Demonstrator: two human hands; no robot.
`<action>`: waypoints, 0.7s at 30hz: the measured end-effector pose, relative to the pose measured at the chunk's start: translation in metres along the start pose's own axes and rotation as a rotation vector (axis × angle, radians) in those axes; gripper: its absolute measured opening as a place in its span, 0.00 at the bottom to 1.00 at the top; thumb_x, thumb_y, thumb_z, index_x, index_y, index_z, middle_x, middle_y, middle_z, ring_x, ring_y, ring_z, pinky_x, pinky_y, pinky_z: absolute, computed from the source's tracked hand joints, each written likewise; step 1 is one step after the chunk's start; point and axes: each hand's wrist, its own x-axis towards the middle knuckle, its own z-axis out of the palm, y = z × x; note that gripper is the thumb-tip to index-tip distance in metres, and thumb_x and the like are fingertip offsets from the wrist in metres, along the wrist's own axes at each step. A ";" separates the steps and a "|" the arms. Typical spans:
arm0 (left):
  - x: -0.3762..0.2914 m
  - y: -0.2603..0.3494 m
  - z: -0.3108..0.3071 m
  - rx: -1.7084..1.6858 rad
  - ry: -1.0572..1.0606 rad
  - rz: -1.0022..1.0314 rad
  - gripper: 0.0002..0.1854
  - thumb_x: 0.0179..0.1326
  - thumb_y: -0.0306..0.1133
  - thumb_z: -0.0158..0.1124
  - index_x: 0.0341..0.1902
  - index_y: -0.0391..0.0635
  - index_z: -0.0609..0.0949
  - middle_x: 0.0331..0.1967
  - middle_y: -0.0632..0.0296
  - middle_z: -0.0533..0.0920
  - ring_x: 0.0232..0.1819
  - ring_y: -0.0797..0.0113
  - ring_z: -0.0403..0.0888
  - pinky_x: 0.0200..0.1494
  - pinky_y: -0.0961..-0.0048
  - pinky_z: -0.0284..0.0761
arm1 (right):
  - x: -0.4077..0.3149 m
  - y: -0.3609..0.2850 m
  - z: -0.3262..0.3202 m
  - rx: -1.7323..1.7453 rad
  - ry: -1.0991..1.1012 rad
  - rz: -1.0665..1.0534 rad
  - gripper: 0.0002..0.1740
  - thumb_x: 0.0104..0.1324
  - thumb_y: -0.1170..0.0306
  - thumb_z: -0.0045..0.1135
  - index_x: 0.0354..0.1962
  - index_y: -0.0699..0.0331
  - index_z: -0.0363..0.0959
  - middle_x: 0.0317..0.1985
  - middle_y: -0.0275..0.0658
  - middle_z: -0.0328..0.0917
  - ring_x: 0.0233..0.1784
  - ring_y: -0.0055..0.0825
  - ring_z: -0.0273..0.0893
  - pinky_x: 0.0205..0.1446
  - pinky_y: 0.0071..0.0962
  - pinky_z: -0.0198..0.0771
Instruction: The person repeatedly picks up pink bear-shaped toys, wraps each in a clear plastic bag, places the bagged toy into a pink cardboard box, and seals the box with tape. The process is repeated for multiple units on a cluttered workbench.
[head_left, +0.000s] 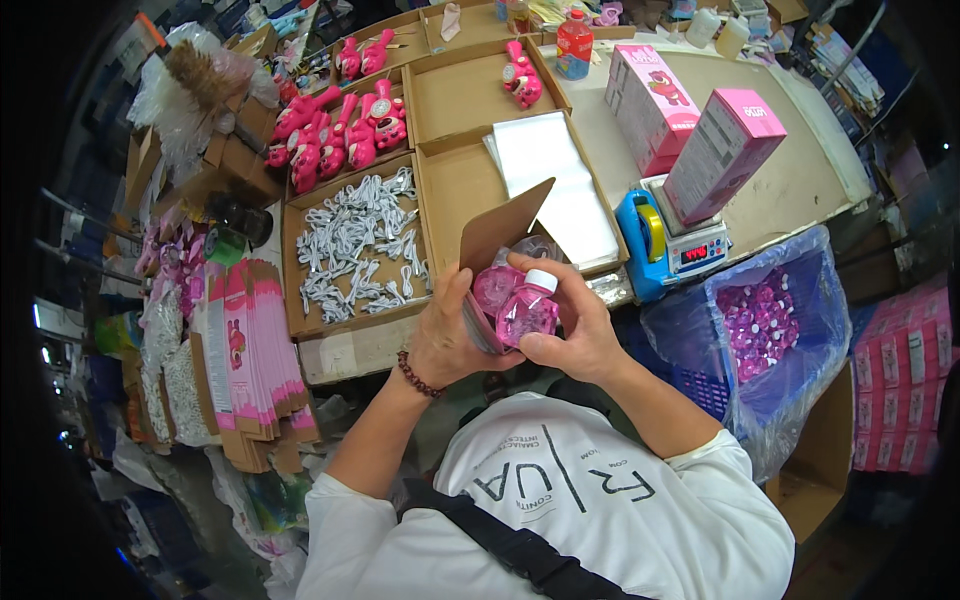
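Note:
My left hand (446, 330), with a beaded bracelet at its wrist, grips an upright carton (504, 217) whose brown cardboard flap stands raised. My right hand (574, 319) holds a small bottle of pink liquid with a white cap (528, 311) at the carton's open end, thumb in front. Beside that bottle, another pink item (496, 289) and clear plastic show in the opening; what lies deeper is hidden. Beyond my hands, a cardboard tray holds white plastic sheets or bags (559, 180). Coiled white cables (360, 240) fill the tray to the left.
Pink bear-shaped gadgets (345, 135) lie in trays at the back left. At right, a pink box (724, 157) rests on a digital scale (694, 240) beside a blue tape dispenser (641, 244). A lined blue basket (810, 322) holds pink bottles. Flattened pink cartons (251, 345) stand at left.

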 end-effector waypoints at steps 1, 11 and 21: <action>-0.005 -0.005 -0.001 0.001 0.024 -0.012 0.67 0.28 0.47 0.85 0.70 0.41 0.52 0.61 0.39 0.63 0.57 0.39 0.71 0.55 0.54 0.75 | 0.000 0.000 0.004 -0.172 -0.017 -0.033 0.44 0.54 0.58 0.70 0.63 0.68 0.59 0.61 0.51 0.67 0.68 0.42 0.64 0.70 0.37 0.58; -0.017 -0.019 -0.026 -0.089 0.000 -0.054 0.54 0.30 0.45 0.85 0.65 0.53 0.65 0.58 0.35 0.63 0.50 0.37 0.75 0.46 0.53 0.78 | 0.014 -0.033 0.026 -0.973 -0.257 0.069 0.44 0.57 0.47 0.62 0.58 0.74 0.62 0.55 0.60 0.71 0.64 0.57 0.66 0.71 0.44 0.57; -0.017 -0.021 -0.021 -0.057 0.077 0.001 0.58 0.30 0.43 0.86 0.64 0.37 0.61 0.60 0.44 0.66 0.61 0.40 0.68 0.66 0.51 0.63 | 0.016 -0.012 0.037 -1.041 -0.127 0.019 0.44 0.61 0.53 0.64 0.63 0.74 0.55 0.45 0.53 0.77 0.51 0.40 0.79 0.58 0.32 0.71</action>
